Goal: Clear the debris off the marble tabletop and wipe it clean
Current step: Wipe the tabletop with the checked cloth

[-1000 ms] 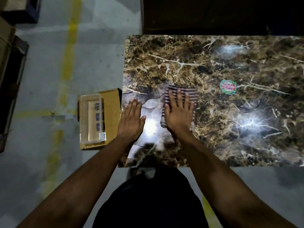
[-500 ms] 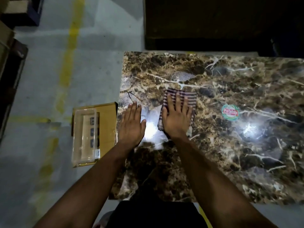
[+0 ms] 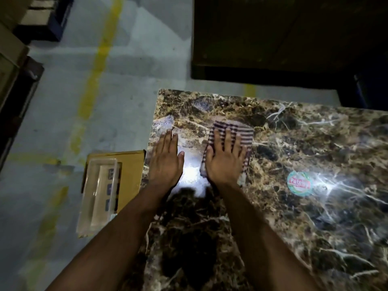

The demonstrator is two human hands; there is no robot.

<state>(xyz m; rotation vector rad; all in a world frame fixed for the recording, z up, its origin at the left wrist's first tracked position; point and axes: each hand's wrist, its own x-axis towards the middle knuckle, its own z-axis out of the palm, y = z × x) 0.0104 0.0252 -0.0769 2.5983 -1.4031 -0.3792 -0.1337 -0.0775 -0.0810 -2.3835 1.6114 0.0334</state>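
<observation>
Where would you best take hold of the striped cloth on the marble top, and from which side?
The striped cloth lies flat on the marble tabletop under the right hand, which presses it with straight fingers. Its far edge, beyond the fingertips, is the exposed part. Coming from above and pinching that far edge, or bunching it under the palm, looks best, since flat cloth offers nothing to grip sideways.

a dark brown marble tabletop (image 3: 283,206) with pale veins and bright glare spots. on it lie a striped cloth (image 3: 233,131) near the left end and a round green and red sticker (image 3: 299,183) to its right. a flat left hand (image 3: 165,160) rests beside the cloth; the right hand (image 3: 225,159) presses flat on it.
</observation>
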